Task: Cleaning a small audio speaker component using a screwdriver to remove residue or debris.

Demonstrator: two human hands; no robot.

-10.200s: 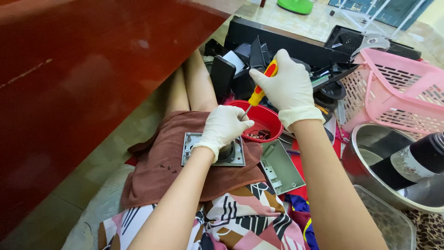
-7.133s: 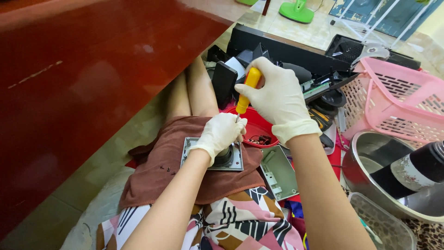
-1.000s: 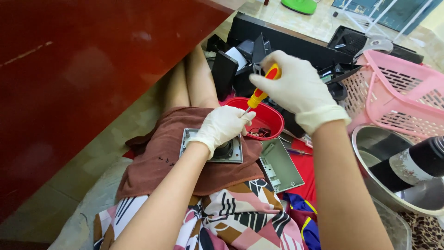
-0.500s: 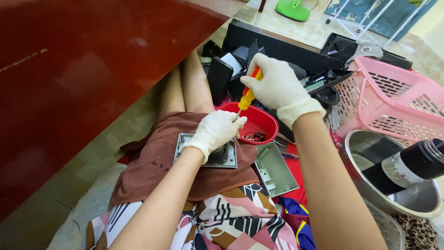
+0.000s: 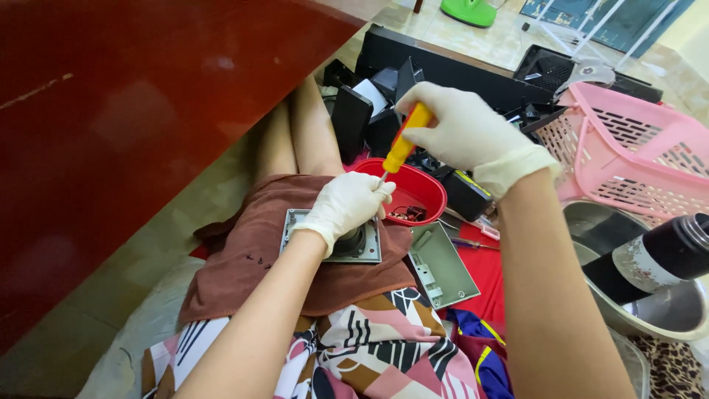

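Brown cloth lap (image 5: 251, 258), gloved left hand (image 5: 346, 207) on square metal plate (image 5: 365, 247), right hand (image 5: 461, 133) gripping yellow screwdriver (image 5: 401, 148)

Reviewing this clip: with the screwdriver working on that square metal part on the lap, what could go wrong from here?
1. The screwdriver tip sits right beside the left hand's fingers; a slip could jab the thin glove.
2. The square metal part rests only on a brown cloth over the thigh, so it may shift under pressure.
3. A freed screw could roll off the cloth rather than land in the red bowl.
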